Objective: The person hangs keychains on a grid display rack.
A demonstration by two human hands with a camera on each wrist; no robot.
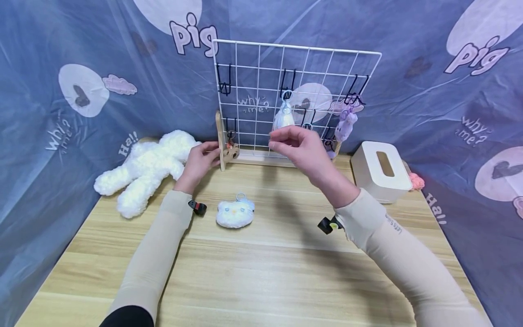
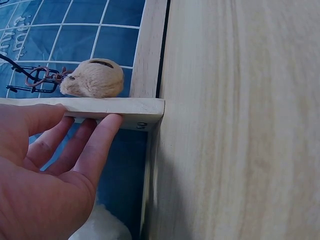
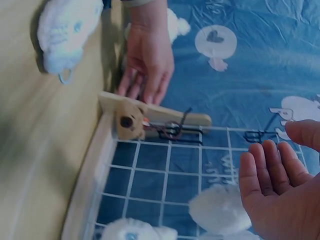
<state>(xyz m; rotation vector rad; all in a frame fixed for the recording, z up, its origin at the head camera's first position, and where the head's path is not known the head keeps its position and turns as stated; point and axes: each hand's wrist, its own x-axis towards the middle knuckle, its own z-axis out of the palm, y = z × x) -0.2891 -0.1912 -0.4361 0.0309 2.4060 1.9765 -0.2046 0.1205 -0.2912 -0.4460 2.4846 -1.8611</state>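
My left hand reaches to the wooden side post of a white wire grid rack. In the left wrist view, its fingertips touch the post's outer face. Just inside that post hangs a small brown plush bear keychain on a black hook. My right hand is raised before the grid, fingers bent, thumb apart from them in the right wrist view, holding nothing. Behind it hangs a white plush keychain, partly hidden. A white plush cat-face pouch with a blue ring lies on the wooden table.
A fluffy white plush lies beside my left hand. Purple plush keychains hang at the grid's right, one near the top. Several black hooks are on the grid. A white tissue box stands right, with something pink behind.
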